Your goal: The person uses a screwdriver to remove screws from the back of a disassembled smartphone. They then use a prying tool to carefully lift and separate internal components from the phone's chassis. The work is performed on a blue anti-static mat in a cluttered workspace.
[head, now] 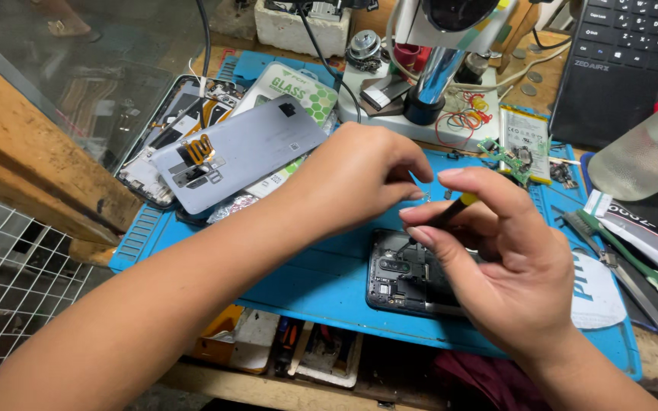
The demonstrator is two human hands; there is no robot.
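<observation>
Right hand (496, 259) pinches a slim black, yellow-tipped screwdriver (451, 213) down into the opened dark phone (409, 274) on the blue mat (306, 281); left hand (359, 171), fingertips together, steadies beside it.

Both forearms come in bare from the bottom edge and the hands meet in the middle. The left hand (356, 171) is curled knuckles-up, with thumb and forefinger pinched together at the tips. The right hand (496, 259) sits just beside it, palm turned toward the left, fingers bent in a pen-like pinch, nearly touching the left fingertips.
</observation>
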